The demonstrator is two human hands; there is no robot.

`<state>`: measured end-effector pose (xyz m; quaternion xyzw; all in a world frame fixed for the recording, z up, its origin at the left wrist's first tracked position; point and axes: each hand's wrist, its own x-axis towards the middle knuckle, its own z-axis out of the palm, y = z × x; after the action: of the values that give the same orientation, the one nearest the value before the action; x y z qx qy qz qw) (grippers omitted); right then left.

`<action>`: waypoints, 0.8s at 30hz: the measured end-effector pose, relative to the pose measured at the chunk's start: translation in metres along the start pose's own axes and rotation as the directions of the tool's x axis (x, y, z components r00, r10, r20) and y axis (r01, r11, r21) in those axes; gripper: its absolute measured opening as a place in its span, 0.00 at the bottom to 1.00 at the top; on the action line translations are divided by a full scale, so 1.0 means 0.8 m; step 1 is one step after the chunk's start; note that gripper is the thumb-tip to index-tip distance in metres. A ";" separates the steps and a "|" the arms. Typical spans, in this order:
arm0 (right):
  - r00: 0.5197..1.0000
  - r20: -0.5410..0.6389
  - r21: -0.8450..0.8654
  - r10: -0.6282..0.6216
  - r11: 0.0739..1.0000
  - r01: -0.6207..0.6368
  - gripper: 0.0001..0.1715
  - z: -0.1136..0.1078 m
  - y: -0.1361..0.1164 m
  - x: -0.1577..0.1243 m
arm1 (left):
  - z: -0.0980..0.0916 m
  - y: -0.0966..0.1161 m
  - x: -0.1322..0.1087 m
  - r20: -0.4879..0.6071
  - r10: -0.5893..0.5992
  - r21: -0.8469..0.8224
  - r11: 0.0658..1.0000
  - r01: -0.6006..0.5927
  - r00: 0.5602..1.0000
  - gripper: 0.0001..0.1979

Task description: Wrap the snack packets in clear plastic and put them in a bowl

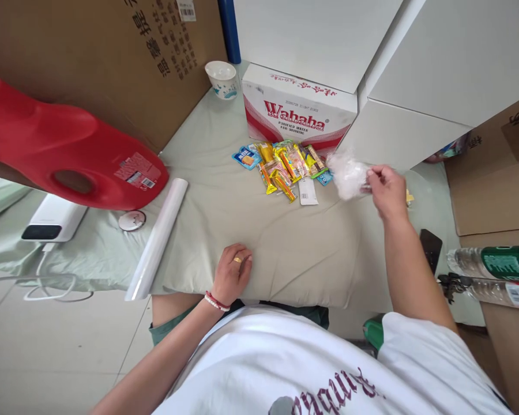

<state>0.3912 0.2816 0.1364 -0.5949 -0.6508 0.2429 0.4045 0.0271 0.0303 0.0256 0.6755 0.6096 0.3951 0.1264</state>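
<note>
My right hand (387,190) is raised at the right of the pale green cloth-covered table (251,230), fingers pinched on a crumpled clear plastic bag (348,174). The bag hangs just right of a pile of several small colourful snack packets (281,164) and a white tag (307,191). My left hand (232,274), with a ring and a red-and-white bracelet, rests curled on the table's near edge and holds nothing that I can see.
A roll of clear film (158,236) lies at the left. A big red jug (69,153), a white power bank (54,219) and a round lid (132,220) sit further left. A Wahaha box (298,109) and paper cup (222,79) stand behind. Bottles (493,274) lie at the right.
</note>
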 end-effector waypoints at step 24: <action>0.876 -0.246 0.613 0.416 0.767 -0.192 0.17 0.078 -0.018 -0.159 | 0.048 0.043 0.049 0.618 -0.520 -0.700 -0.021 0.714 0.590 0.27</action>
<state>0.3274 0.1657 0.0826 -0.5796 -0.3530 0.3739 0.6321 0.0766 0.0711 0.0379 0.1615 0.4915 0.5005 0.6941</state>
